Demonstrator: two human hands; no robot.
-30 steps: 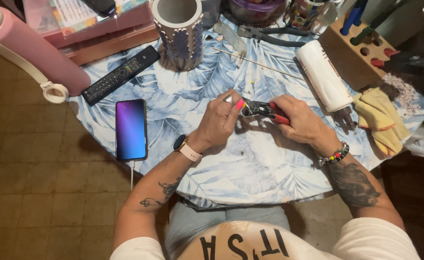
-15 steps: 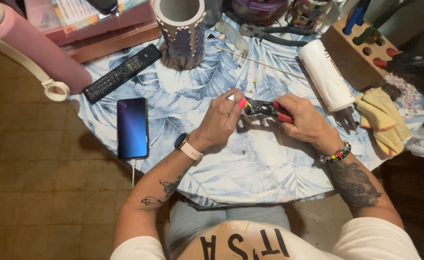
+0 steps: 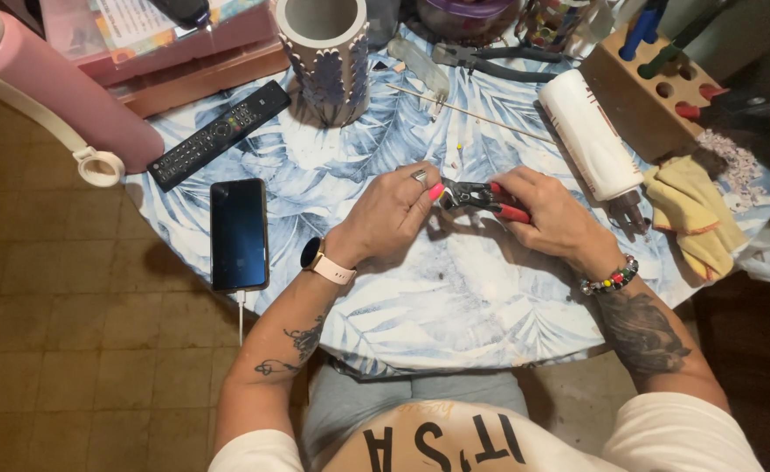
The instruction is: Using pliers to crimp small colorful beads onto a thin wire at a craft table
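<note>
Right hand (image 3: 552, 214) is wrapped shut around the small pair of red-handled metal pliers (image 3: 483, 194), handles squeezed in the palm, dark nose pointing left toward the other hand. Left hand (image 3: 391, 212) is pinched together, fingertips closed right at the plier nose. Whatever it pinches is too small to make out; looks like a tiny piece, can't tell more.

To do this step well, my read:
- Keep both wrists planted on the round table with the blue leaf-print cloth (image 3: 455, 315); that keeps the nose steady.
- Light, even squeeze on the handles. Too much and a small part gets marked or shoots off.
- Keep the pinch close to the nose so the piece can't twist.
- Work low over the cloth, so anything dropped stays on it.

Position: pliers sit between the two hands, just above the middle of the table, nose touching or just beside the left fingertips, handles buried in the right hand.

Around them: black smartphone (image 3: 239, 233) lying flat to the left with a cable out the near end, black remote control (image 3: 219, 135) beyond it, grey patterned cylinder pot (image 3: 324, 54) straight ahead, white plastic bottle (image 3: 587, 133) lying just beyond the right hand, yellow cloth (image 3: 692, 214) past that.
</note>
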